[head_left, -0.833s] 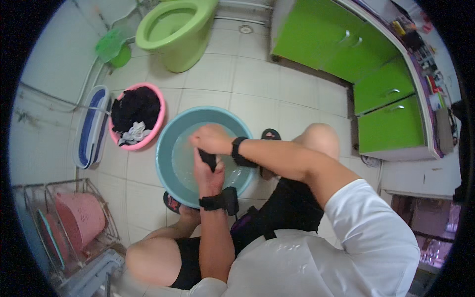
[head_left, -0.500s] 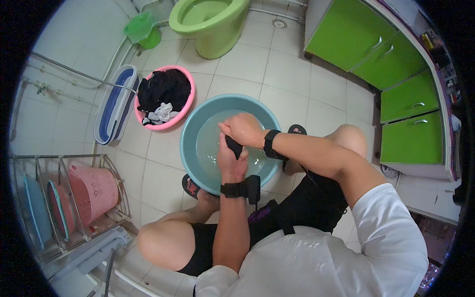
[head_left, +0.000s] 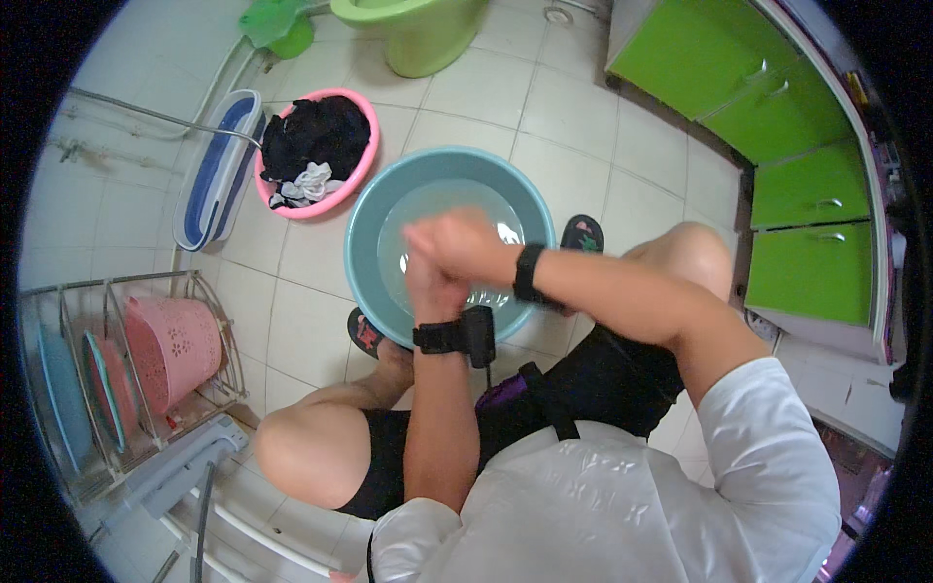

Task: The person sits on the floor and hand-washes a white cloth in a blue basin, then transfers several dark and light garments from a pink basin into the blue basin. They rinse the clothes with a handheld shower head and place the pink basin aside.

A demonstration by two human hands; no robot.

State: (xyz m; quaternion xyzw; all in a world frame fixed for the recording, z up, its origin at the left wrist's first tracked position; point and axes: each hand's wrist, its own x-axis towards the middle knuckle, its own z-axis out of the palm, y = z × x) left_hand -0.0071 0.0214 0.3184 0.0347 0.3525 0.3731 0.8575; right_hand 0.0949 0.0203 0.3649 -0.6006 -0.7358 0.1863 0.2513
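Over a teal basin (head_left: 362, 282) of cloudy water, my two hands press closely together. My right hand (head_left: 466, 243) is closed and lies on top, smeared by motion. Under it my left hand (head_left: 430, 290) is closed too, its fingers mostly covered. The small black cloth seen between them half a second ago is now hidden by the hands and the blur. Both wrists wear a black strap. The basin stands on the floor between my feet.
A pink tub (head_left: 364, 167) of black and white laundry (head_left: 319, 136) stands far left of the basin, beside a blue-and-white folding basin (head_left: 216, 175). A rack (head_left: 107, 282) with pink baskets is at left. Green cabinets (head_left: 797, 262) line the right; a green toilet (head_left: 418, 44) stands beyond.
The view has shifted, so the basin and floor sit higher in the picture. My right hand has moved over the left, and the black cloth between them has gone out of sight.
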